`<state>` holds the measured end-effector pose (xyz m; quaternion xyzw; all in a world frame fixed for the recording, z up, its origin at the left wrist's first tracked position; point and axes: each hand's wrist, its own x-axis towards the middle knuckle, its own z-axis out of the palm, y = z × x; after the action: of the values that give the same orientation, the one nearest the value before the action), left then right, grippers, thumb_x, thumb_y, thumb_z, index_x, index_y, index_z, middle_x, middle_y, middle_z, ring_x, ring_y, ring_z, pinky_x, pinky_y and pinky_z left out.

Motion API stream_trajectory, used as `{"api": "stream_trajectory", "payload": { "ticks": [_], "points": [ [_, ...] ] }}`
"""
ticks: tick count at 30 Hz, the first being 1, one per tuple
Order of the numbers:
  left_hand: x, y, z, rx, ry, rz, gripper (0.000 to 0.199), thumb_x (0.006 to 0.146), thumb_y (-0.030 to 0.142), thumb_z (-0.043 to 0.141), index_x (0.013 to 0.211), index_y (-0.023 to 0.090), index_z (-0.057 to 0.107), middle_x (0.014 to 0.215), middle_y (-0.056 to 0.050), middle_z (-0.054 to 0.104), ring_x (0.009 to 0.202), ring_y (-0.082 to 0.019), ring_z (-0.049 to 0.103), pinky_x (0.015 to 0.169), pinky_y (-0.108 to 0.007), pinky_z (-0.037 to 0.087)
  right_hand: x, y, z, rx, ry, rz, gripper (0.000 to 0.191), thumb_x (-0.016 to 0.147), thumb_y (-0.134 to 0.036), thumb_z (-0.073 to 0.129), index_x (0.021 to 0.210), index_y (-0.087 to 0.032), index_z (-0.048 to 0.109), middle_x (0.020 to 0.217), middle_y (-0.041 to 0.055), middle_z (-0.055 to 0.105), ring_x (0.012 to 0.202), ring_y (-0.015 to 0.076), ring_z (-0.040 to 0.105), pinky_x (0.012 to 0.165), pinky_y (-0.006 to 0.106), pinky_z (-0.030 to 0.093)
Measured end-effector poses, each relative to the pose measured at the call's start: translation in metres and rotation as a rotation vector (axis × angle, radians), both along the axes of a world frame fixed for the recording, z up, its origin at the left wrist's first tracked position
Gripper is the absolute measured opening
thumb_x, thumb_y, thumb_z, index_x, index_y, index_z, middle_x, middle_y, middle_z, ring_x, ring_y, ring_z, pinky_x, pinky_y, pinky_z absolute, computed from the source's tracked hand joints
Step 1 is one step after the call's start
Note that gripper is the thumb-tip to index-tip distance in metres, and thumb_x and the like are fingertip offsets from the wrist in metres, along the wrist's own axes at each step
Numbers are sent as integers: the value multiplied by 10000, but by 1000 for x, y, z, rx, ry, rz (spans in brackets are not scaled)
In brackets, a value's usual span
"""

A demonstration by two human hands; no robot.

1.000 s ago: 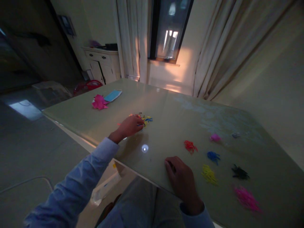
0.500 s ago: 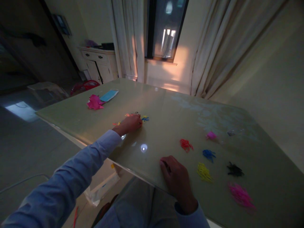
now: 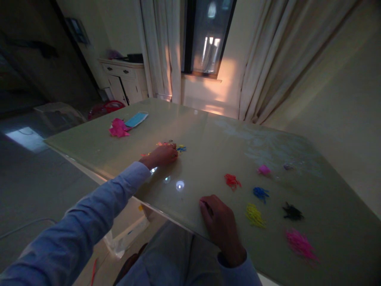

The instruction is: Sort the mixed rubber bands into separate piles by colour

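Note:
My left hand [image 3: 163, 155] reaches out over a mixed pile of small coloured bands or strands [image 3: 181, 148], its fingers bent down into it. Orange, yellow, blue and black pieces stick out around the hand. Whatever lies between its fingertips is hidden. My right hand [image 3: 219, 220] rests curled at the near table edge, with nothing visible in it. To its right lie separate heaps of similar strands: red [image 3: 232, 181], blue [image 3: 261, 194], yellow [image 3: 255, 215], black [image 3: 293, 211] and pink [image 3: 301, 243].
On the glossy table [image 3: 205, 147], a blue face mask [image 3: 137, 119] lies beside a crumpled pink piece [image 3: 119, 128] at the far left. A small pink bundle [image 3: 264, 170] and a clear crumpled scrap [image 3: 288, 167] lie at the right. Behind stands a white cabinet [image 3: 125, 77].
My left hand has shifted very slightly at the mixed pile. My right hand stays in place, and the heaps look the same.

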<state>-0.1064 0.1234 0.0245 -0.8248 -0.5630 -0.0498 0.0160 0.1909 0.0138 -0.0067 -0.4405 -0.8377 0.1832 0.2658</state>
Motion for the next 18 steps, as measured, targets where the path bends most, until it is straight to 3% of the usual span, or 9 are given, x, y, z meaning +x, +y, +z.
{"api": "stream_trajectory", "payload": {
  "ticks": [11,18],
  "points": [
    [-18,-2,2,3,37,-35,224,850,269,497,783,199,699,931,-64,638,768,-157,602,635,-250,431,2,1,-6,-6,-8,6,209,942,-242,457,871,-204,650,809,40,663,738,164,621,661,236,411],
    [-12,-1,3,-3,54,-45,232,837,243,494,769,200,712,923,-69,644,730,-151,589,604,-249,414,3,0,-6,-24,-12,4,202,946,-243,462,882,-205,650,813,36,659,745,166,616,675,238,404]
  ]
}}
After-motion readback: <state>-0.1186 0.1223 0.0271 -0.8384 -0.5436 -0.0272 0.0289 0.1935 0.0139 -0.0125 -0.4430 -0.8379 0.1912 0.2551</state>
